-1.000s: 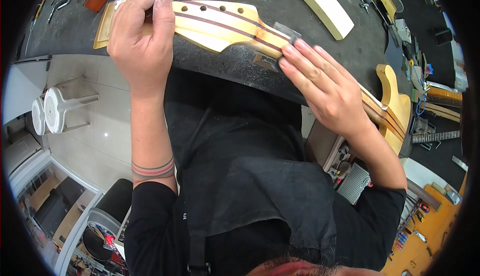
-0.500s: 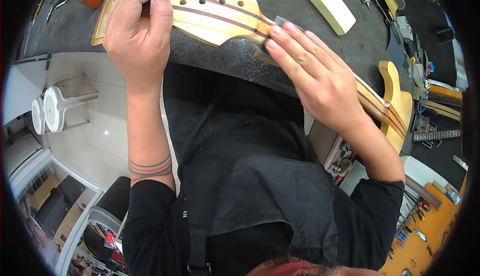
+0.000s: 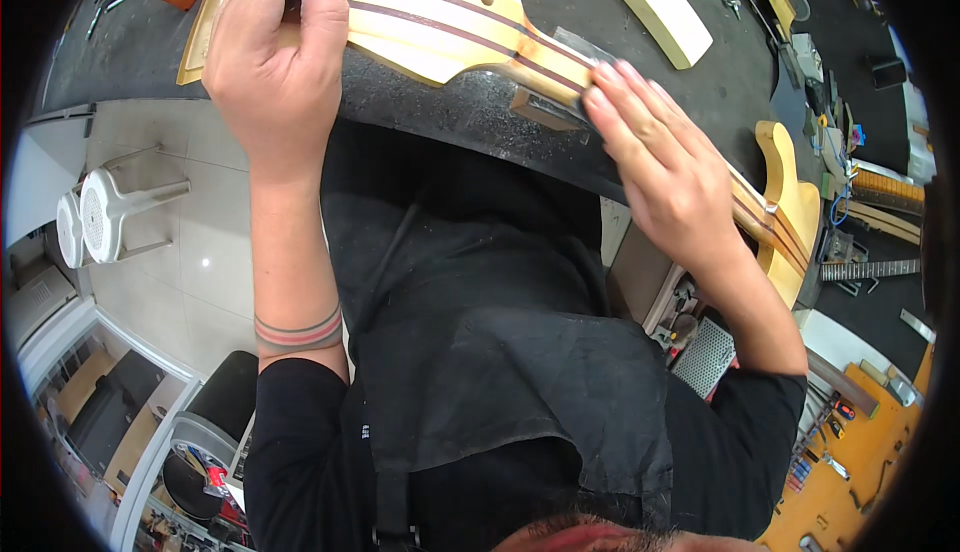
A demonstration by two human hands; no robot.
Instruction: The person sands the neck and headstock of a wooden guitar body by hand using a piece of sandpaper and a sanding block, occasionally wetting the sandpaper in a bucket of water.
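Note:
An unfinished electric guitar lies across the bench, its pale wooden headstock [image 3: 440,37] with dark stripes and several round holes at the left. My left hand [image 3: 275,62] is closed around the headstock's end, thumb on top. The striped neck [image 3: 550,67] runs right to the pale body [image 3: 795,207]. Across the neck lies my right hand [image 3: 670,162], its fingers fairly straight and close together, thumb hidden. A thin dark edge shows at its fingertips; what is under the fingers I cannot make out. Beneath the neck sits a small support block [image 3: 545,110].
The dark workbench [image 3: 400,122] carries a curved pale wood piece [image 3: 650,2] at the back. Tools and parts crowd its right side, including a fretted neck [image 3: 870,270]. White stools [image 3: 105,217] stand on the floor at left. An orange tool board [image 3: 850,462] is at lower right.
My right hand has slid right along the neck, away from the headstock, uncovering more of the neck and support block. My left hand keeps its hold on the headstock.

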